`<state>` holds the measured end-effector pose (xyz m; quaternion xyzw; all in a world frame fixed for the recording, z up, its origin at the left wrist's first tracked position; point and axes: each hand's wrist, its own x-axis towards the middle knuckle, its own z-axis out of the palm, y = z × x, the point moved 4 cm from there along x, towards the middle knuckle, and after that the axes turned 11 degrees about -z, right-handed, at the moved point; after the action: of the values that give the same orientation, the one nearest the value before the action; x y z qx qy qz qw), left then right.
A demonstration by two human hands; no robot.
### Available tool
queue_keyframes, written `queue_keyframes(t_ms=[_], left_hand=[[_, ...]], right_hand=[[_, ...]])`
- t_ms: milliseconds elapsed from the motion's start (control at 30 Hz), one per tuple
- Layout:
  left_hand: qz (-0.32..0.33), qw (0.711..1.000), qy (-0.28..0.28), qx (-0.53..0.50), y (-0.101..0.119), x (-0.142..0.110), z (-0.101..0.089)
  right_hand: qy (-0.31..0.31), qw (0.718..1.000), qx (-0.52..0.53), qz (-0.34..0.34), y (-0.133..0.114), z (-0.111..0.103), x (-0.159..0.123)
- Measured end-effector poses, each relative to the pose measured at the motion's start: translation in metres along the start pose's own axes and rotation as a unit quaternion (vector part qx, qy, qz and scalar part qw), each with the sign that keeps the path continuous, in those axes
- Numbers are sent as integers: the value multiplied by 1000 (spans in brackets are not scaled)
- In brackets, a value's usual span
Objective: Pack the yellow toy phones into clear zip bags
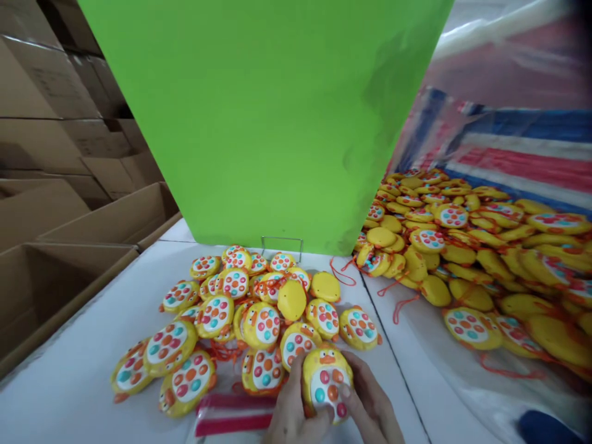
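Both my hands hold one yellow duck-shaped toy (325,381) with coloured round buttons at the bottom centre. My left hand (290,410) grips its left edge with curled fingers. My right hand (370,404) wraps its right side, thumb pressing on the button face. Just beyond lies a heap of several like toys (231,314) with orange cords on the white table (69,382). A clear bag with red stripes (231,416) lies under my left hand.
A large green panel (268,117) blocks the middle of the view. To the right, a big pile of the same yellow toys (472,259) lies on clear plastic over a striped sheet. Open cardboard boxes (55,246) stand at the left.
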<state>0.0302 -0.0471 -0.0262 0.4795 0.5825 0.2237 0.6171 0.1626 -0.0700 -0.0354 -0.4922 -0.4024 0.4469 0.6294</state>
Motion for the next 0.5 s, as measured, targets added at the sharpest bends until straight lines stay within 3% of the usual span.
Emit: queue_keyframes(t_ms=[133, 267, 367, 500], left_hand=[[10, 993, 4, 114, 8, -4, -1], [47, 990, -20, 133, 4, -3, -1], [31, 992, -18, 124, -7, -1, -2], [33, 994, 6, 100, -11, -5, -6]], right_hand=[[-100, 993, -62, 13, 1, 0, 7], [-129, 989, -69, 18, 1, 3, 10], [-117, 990, -62, 52, 0, 11, 7], [-38, 998, -18, 51, 1, 17, -1]])
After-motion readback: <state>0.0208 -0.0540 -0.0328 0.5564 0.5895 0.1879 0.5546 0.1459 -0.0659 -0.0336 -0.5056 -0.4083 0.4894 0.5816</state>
